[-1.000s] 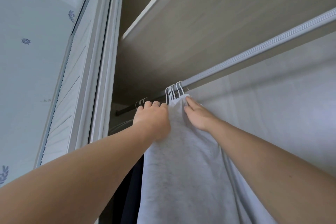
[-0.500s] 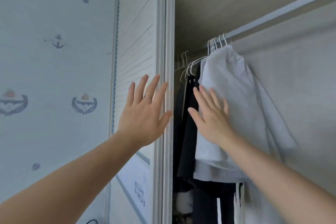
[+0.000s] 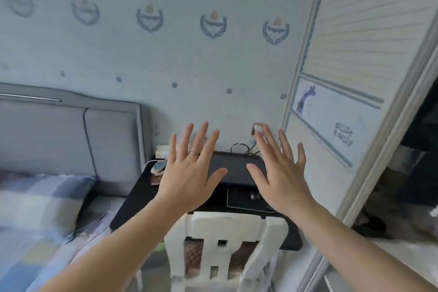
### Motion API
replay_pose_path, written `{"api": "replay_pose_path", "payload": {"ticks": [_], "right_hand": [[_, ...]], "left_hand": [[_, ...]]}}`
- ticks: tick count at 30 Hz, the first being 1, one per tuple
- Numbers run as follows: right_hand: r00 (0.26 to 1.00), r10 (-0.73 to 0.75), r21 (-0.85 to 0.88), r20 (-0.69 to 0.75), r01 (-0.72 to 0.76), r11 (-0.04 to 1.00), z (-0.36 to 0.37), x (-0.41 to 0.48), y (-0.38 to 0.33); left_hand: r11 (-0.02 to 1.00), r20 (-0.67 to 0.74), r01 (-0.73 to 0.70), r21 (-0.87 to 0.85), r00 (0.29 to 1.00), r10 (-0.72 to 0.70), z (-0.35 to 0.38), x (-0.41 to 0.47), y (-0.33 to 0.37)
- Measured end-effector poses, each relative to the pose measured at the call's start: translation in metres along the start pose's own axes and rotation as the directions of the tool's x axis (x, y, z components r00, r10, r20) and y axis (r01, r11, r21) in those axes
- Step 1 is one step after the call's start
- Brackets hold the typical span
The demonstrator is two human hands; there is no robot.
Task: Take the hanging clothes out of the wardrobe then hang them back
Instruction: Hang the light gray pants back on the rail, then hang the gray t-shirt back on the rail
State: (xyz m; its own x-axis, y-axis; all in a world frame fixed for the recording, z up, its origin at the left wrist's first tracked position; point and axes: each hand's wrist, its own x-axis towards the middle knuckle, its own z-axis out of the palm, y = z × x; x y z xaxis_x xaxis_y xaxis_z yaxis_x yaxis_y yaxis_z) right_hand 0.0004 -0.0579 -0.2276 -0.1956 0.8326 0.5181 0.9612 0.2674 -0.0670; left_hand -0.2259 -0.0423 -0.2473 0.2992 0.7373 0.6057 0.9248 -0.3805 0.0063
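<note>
Gaze off wardrobe (image 3: 355, 42), onto desk (image 3: 132, 204) (bed (image 3: 47, 133) beside); left hand (image 3: 189, 180), right hand (image 3: 282, 182) splayed, empty.

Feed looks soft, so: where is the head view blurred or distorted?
Head view: motion blur smears the bedding and white chair; left hand and right hand look sharper; the wardrobe door frame bows from the wide lens; light is even, no glare.

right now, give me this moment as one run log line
left hand: open, empty | right hand: open, empty | both raised in front of black desk and white chair | wardrobe door at right | hanging clothes: not in view
</note>
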Motion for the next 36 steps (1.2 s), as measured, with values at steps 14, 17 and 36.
{"api": "replay_pose_path", "payload": {"ticks": [14, 17, 36], "right_hand": [[0.772, -0.521, 0.458, 0.364, 0.339, 0.822, 0.153, -0.128, -0.358], [0.655, -0.652, 0.559, 0.381, 0.399, 0.727, 0.163, -0.159, -0.430], [-0.094, -0.929, 0.790, 0.358, 0.561, 0.248, 0.239, -0.274, -0.779]], "left_hand": [[0.685, 0.229, 0.650, 0.327, 0.649, -0.725, -0.074, -0.403, -0.167], [0.518, 0.183, 0.769, 0.373, 0.487, -0.854, -0.100, -0.472, -0.172], [-0.487, -0.075, 0.771, 0.410, -0.504, -0.860, -0.227, -0.726, -0.231]]}}
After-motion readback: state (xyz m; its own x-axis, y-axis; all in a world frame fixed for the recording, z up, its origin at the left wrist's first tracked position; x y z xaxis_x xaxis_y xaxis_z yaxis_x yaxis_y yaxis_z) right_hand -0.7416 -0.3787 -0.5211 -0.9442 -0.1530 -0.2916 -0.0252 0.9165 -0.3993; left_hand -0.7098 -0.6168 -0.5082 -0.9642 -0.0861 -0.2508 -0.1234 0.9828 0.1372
